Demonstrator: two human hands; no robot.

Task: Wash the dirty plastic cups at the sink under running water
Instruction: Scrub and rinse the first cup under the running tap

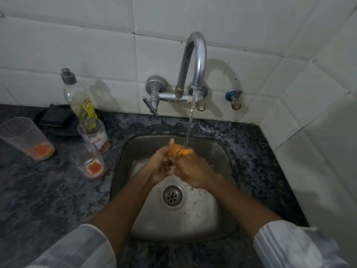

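Cup [180, 151] with orange gunk in it is right under the water stream [190, 120], held over the steel sink [222, 151]. My left hand [161, 167] is curled around its side with the thumb sticking up, and my right hand [190, 172] grips the other side near the rim, fingers wrapped; both are pressed close together, so most of the cup is hidden behind them. The chrome tap [195, 60] arches off the tiled wall and the stream lands on the cup's far edge.

Over on the speckled dark tabletop [48, 200], left of the sink, three more clear cups wait with orange residue at the bottom: a big one [27, 138] leaning at the far left, one [87, 161] nearest the sink edge, and one [94, 135] behind it. Just behind that last one stands a dish soap bottle [78, 95] with a grey cap, and beside it lies a dark scrub pad [56, 117] on something round and dark. The drain [172, 196] sits below my wrists, with bits of food scattered around the basin.
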